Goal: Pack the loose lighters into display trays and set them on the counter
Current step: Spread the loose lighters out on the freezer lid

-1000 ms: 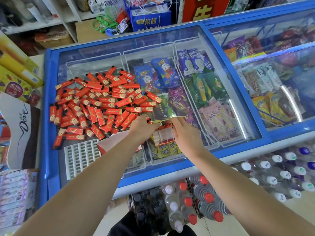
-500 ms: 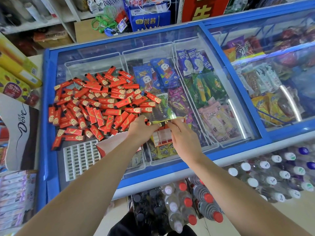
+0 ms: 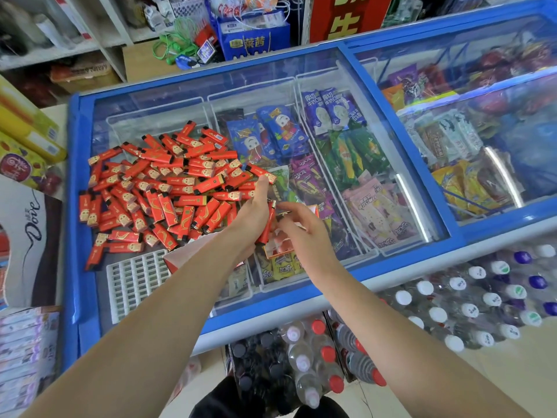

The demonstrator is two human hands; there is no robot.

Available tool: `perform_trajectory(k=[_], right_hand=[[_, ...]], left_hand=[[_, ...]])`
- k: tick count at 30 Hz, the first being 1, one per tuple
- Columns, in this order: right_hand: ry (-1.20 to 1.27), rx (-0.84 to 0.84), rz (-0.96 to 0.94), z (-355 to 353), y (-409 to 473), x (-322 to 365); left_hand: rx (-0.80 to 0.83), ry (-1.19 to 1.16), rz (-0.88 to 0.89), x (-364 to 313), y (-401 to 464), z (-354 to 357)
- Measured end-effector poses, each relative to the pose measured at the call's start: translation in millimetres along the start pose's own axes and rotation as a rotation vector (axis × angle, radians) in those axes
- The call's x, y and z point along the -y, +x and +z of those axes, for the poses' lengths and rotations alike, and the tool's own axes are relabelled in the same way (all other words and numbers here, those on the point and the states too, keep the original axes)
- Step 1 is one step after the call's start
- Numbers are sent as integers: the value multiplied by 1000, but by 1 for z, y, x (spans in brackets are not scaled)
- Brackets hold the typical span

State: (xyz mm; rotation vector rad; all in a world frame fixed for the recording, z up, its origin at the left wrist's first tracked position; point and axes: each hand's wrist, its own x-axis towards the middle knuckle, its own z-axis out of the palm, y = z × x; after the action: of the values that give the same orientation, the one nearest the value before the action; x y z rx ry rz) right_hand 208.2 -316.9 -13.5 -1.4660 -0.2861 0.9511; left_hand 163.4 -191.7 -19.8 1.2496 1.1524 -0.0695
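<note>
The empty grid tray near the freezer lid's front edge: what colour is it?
White, seen in the head view: the grid tray.

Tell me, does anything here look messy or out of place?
Yes. The red lighters lie in a loose, jumbled heap on the freezer's glass lid, pointing every way, above the ice creams. The white tray beside them looks unfilled.

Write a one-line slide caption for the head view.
Left hand holds red lighters beside the loose pile on the freezer lid; right hand reaches in.
</note>
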Motion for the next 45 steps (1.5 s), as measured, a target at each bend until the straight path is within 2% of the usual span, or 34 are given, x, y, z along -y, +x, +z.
perform_trajectory(k=[2, 5, 12, 18, 23, 25, 29, 35, 41, 45], right_hand=[[-69, 39, -19, -2, -2, 4], [-161, 13, -35, -5, -2, 2], [-113, -116, 50, -7, 3, 4], [66, -169, 126, -12, 7, 5], [161, -292, 143, -23, 14, 1], [187, -287, 165, -27, 14, 4], [221, -230, 165, -38, 13, 6], [-49, -141, 15, -52, 15, 6], [-808, -179, -414, -69, 27, -1], [-979, -99, -495, -71, 38, -7]], left_hand=[[40, -37, -15, -3, -8, 3], [85, -84, 0, -7, -17, 8], [156, 41, 72, -8, -23, 15], [180, 247, 104, 0, -20, 8], [158, 490, 353, 3, -30, 3], [148, 581, 455, 5, -32, 1], [134, 647, 529, 6, -26, -5], [73, 723, 540, 9, -17, -11], [-78, 796, 539, 16, -4, -16], [-121, 859, 510, 18, 3, -17]])
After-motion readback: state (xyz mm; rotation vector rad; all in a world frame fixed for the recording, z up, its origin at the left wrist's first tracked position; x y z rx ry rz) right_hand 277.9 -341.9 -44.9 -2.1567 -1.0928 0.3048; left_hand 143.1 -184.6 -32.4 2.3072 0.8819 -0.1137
